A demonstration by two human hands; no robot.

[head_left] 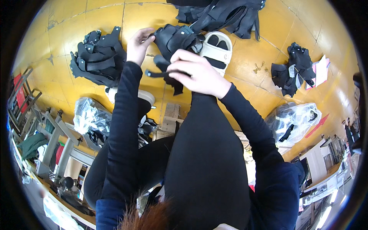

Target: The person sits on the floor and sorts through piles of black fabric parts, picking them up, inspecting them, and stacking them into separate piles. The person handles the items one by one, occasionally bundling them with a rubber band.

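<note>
Over the floor in front of me, my left hand (138, 45) pinches the edge of a bunch of black fabric strips (172, 40) between thumb and fingertips. My right hand (197, 73) is just right of it and lower, its fingers curled round black strips (166, 74) whose ends stick out to the left and hang down. How many strips lie in its grip is hidden. Small pale tags dot the bunch. A cream slide sandal (224, 67) sits beyond my right hand, touching the bunch's right side.
Piles of black strips lie on the yellow floor: one left (97, 57), one at the far edge (230, 17), one right (295, 69) beside pink and white papers (321, 71). Clear plastic bags stand left (90, 115) and right (295, 119). Metal frames (57, 142) stand lower left.
</note>
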